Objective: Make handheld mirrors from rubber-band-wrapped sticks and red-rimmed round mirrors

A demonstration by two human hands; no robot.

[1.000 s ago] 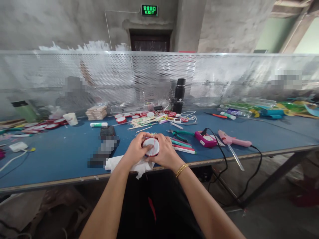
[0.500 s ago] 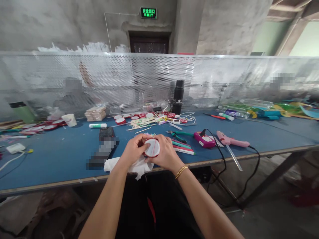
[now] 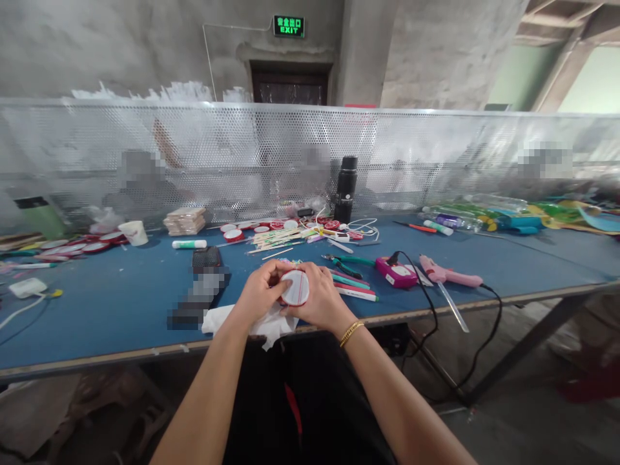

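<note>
Between both hands, above the table's front edge, is a round white disc with a red rim [image 3: 296, 289] and thin lines across its face. My left hand [image 3: 261, 292] is closed on its left side, thumb on the face. My right hand [image 3: 322, 296] wraps round the right side, fingers along the far edge. Beneath the hands lies a crumpled white tissue [image 3: 220, 319]. Just right of my right hand are several markers [image 3: 358, 294] and green-handled pliers [image 3: 351, 266].
A pink glue gun [image 3: 450, 274] and a magenta power box [image 3: 397, 272] with black cables sit to the right. Wooden sticks [image 3: 278, 237] and red-rimmed discs [image 3: 233, 236] lie behind the hands. A black bottle [image 3: 345, 190] stands by the perforated metal screen [image 3: 217, 148].
Both hands keep hold of the red-rimmed disc in nearly the same pose. The whole view has shifted very slightly.
</note>
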